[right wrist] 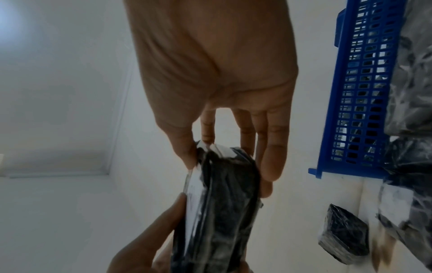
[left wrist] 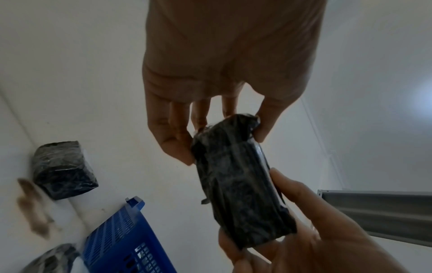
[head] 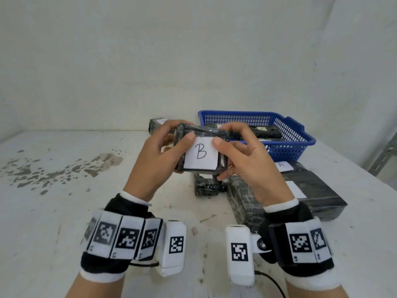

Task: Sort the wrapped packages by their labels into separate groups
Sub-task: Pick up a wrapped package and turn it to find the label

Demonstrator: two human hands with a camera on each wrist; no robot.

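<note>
**Both hands hold up one "B" package over the table**

Left hand (head: 159,155) and right hand (head: 242,160) both clamped on one black-wrapped package (head: 200,150), lifted above the white table (head: 64,211); thumbs pinch the top corners of its white label (head: 200,154), which faces the camera and reads "B"; other fingers curl round the back and ends; left wrist view shows the same package (left wrist: 238,184) gripped at both ends, right wrist view likewise (right wrist: 222,203).

Count of other black-wrapped packages on the table in the head view: three near the hands plus one far; small one (head: 206,186) directly beneath the held package; large flat one (head: 311,190) at right with a white label, text unreadable; one with an "A" label (head: 283,165) behind it, just beside the basket; one far package (head: 155,124) behind the left hand, against the wall.

One blue plastic basket (head: 287,147) at back right of the table; black-wrapped packages inside, at least two, exact number cannot be told; their labels are too small to read.

Dark stains (head: 64,168) on the table at left.
</note>
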